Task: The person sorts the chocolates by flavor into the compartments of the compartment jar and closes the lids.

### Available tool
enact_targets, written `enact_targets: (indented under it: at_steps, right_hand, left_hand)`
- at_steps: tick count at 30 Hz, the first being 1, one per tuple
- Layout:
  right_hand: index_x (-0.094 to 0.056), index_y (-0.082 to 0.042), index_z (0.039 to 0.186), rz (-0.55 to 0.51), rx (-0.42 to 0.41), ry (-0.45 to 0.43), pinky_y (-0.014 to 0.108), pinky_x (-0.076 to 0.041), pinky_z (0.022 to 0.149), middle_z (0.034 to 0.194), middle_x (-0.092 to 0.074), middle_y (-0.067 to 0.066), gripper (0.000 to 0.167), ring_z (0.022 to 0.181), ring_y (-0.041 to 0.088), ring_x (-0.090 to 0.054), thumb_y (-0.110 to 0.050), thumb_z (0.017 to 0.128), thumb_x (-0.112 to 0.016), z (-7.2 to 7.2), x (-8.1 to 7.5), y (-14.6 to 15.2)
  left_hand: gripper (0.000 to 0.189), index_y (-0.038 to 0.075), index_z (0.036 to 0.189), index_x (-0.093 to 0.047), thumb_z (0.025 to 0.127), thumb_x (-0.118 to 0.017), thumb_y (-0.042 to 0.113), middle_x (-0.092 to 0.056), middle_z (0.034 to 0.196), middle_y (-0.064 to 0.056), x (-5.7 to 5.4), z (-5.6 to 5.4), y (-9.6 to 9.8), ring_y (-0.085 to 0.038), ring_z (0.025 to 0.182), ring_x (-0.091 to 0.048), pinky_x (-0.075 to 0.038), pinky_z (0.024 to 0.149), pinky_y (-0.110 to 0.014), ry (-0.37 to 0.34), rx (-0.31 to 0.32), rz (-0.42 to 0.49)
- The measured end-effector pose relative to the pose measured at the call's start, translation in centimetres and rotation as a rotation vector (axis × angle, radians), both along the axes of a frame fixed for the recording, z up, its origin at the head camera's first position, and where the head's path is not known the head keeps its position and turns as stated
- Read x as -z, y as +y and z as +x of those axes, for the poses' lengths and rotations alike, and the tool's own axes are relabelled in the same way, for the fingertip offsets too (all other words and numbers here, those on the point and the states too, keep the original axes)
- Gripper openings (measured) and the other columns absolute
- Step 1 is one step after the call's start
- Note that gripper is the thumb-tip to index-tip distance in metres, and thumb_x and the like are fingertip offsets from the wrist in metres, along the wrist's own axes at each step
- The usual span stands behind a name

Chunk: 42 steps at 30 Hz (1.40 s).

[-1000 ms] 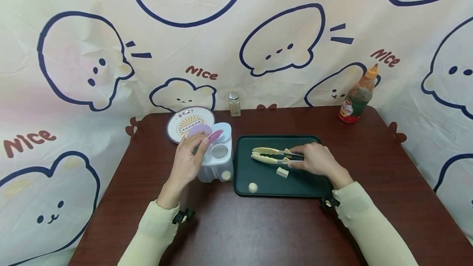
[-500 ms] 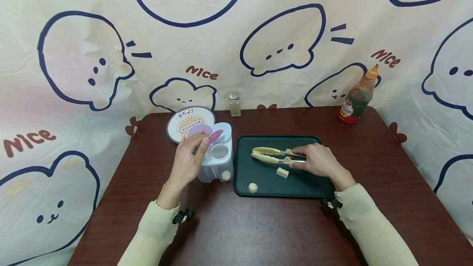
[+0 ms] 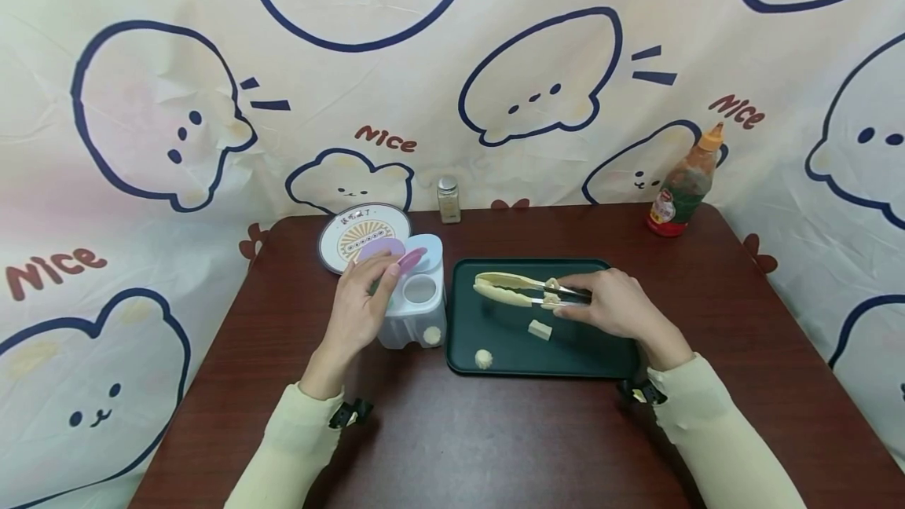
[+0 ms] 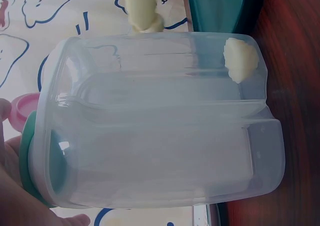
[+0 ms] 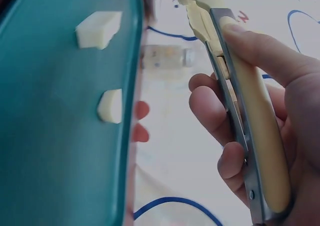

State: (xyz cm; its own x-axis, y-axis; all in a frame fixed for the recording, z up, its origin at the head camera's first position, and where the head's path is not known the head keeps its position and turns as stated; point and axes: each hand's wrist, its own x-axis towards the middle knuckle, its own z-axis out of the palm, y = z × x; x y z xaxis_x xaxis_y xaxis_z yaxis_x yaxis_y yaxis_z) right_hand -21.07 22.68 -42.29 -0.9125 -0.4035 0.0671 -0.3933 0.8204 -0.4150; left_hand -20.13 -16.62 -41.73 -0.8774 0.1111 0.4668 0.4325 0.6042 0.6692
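Above the green tray (image 5: 50, 151), right fingers (image 5: 207, 108) curl around tongs (image 5: 257, 126).

One each: tongs (image 5: 256, 110), container (image 4: 165, 151), tray (image 3: 573, 358), plate (image 3: 364, 231)

Left forearm (image 3: 290, 446) enters near side, slanting far and right. Left hand (image 3: 360, 301) left of centre, thumb and fingers bent in a pinch. Right forearm (image 3: 721, 438) slants far and left. Right hand (image 3: 625, 309): fingers curled in a grip, thumb (image 5: 265, 50) extended.
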Motion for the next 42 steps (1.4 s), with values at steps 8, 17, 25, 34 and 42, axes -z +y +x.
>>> enact_targets:
  at_steps: [8, 17, 25, 34, 42]
  right_hand:
    - [-0.069, -0.017, 0.128, -0.051, -0.012, -0.008, 0.026, -0.035, 0.049, 0.075, -0.070, -0.007, 0.052, 0.058, 0.009, -0.046, -0.047, 0.085, -0.076, 0.7, -1.8, -0.6]
    - [-0.069, -0.017, 0.128, -0.105, -0.037, -0.013, 0.025, -0.035, 0.050, 0.067, -0.062, -0.012, 0.053, 0.057, 0.010, -0.046, -0.045, 0.083, -0.078, 1.4, -3.3, -1.9]
    - [-0.069, -0.018, 0.128, -0.149, -0.068, -0.023, 0.025, -0.035, 0.047, 0.062, -0.059, -0.013, 0.052, 0.053, 0.011, -0.046, -0.043, 0.083, -0.079, 1.6, -3.8, -3.2]
    - [-0.070, -0.017, 0.126, -0.167, -0.115, 0.009, 0.023, -0.036, 0.047, 0.074, -0.068, -0.012, 0.049, 0.054, 0.007, -0.048, -0.040, 0.084, -0.079, 1.4, -3.9, -5.0]
    - [-0.070, -0.018, 0.126, -0.171, -0.128, 0.004, 0.023, -0.034, 0.045, 0.077, -0.070, -0.013, 0.048, 0.051, 0.007, -0.046, -0.041, 0.084, -0.078, 1.4, -3.6, -6.3]
  left_hand:
    - [0.036, 0.009, 0.120, -0.072, 0.101, -0.052, 0.031, -0.069, 0.129, -0.012, -0.1, 0.0, 0.0, -0.030, 0.135, -0.054, -0.014, 0.122, -0.063, -0.005, -0.009, -0.013]
    - [0.035, 0.009, 0.119, -0.072, 0.101, -0.052, 0.030, -0.069, 0.129, -0.012, 0.0, 0.0, 0.0, -0.030, 0.136, -0.054, -0.014, 0.122, -0.064, -0.004, -0.006, -0.006]
    - [0.034, 0.008, 0.118, -0.073, 0.101, -0.052, 0.029, -0.070, 0.128, -0.012, 0.0, 0.0, 0.0, -0.030, 0.135, -0.054, -0.014, 0.121, -0.065, 0.005, -0.001, -0.004]
    - [0.035, 0.008, 0.119, -0.072, 0.101, -0.052, 0.030, -0.069, 0.129, -0.012, 0.0, 0.1, 0.0, -0.030, 0.136, -0.054, -0.013, 0.122, -0.064, -0.004, -0.003, -0.006]
    - [0.036, 0.008, 0.119, -0.072, 0.102, -0.051, 0.032, -0.069, 0.129, -0.012, 0.1, 0.0, 0.0, -0.030, 0.136, -0.054, -0.014, 0.122, -0.064, -0.012, -0.007, -0.010]
